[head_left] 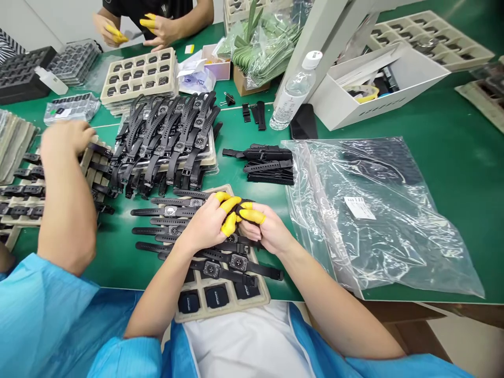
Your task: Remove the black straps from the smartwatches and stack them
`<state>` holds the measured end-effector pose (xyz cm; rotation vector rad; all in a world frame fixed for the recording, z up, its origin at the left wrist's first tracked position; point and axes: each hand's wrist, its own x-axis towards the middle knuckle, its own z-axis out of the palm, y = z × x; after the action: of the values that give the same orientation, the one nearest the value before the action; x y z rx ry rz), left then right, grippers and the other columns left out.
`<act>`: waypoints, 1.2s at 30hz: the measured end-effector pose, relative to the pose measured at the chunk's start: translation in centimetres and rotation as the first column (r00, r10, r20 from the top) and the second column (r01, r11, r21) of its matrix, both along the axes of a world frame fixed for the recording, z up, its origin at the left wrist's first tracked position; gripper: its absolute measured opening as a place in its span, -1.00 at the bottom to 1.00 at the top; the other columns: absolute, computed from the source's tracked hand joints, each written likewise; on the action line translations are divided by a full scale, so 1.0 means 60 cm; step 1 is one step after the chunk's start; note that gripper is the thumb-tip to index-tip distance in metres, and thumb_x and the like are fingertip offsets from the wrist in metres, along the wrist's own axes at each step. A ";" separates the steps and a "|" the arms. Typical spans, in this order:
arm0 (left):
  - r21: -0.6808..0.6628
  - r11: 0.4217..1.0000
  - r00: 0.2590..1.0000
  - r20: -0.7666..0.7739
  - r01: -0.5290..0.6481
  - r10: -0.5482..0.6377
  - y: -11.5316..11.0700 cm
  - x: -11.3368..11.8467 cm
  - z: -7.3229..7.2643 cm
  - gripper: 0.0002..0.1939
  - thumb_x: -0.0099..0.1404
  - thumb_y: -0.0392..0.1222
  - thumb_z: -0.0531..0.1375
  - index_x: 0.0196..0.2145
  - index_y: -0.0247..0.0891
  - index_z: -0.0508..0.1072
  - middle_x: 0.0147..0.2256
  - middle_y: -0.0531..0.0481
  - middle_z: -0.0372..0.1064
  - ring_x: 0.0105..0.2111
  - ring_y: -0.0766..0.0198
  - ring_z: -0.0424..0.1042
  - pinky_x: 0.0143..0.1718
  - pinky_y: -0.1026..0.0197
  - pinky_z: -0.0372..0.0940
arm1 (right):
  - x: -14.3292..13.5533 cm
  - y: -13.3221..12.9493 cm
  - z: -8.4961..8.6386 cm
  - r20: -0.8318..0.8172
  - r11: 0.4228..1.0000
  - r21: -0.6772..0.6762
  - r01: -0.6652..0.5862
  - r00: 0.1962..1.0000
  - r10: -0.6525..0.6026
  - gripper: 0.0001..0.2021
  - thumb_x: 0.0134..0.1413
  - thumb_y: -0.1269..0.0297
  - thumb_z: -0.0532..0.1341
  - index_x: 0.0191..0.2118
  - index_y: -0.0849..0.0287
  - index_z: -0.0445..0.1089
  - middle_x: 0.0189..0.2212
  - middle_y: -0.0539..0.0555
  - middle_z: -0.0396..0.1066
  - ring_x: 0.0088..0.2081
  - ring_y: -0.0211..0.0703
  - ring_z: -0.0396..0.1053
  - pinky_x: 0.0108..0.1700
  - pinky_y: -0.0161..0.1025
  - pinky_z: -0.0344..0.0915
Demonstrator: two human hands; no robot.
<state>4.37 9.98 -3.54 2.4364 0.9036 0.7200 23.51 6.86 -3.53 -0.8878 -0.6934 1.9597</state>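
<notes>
Yellow finger cots cover several fingertips of both my hands. My left hand (212, 221) and my right hand (265, 226) meet above a beige tray (249, 302), pinching a small black watch strap (244, 206) between them. Fingers hide much of the strap, and I cannot tell whether a watch body is joined to it. Below and left of my hands, several black smartwatches (211, 270) with straps lie across the tray, their round sensor backs up. Square dark watch faces (216, 297) sit in the compartments nearest me. Loose black straps (270, 165) are stacked beyond my right hand.
A large clear plastic bag (394, 231) covers the table at right. A water bottle (293, 92) and a white bin (378, 89) stand behind it. Watches on trays (169, 136) are piled ahead-left. A co-worker's arm (66, 194) reaches in at left; another person works opposite.
</notes>
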 end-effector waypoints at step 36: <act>-0.683 0.726 0.704 0.477 -0.080 0.527 0.008 0.006 -0.015 -0.59 0.42 -0.01 0.25 0.15 -0.20 0.41 0.07 -0.22 0.55 -0.42 0.27 0.61 -0.56 0.31 0.43 | -0.006 -0.001 0.006 0.147 0.992 0.126 -0.015 0.989 -0.004 -0.65 0.20 -0.05 0.34 -0.23 0.12 0.31 -0.61 -0.16 0.25 -0.65 -0.40 0.05 -0.57 -0.36 -0.02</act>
<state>4.72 10.44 -4.42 1.2868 1.0592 1.0889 23.15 6.82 -3.15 -0.9593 -0.8962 1.8457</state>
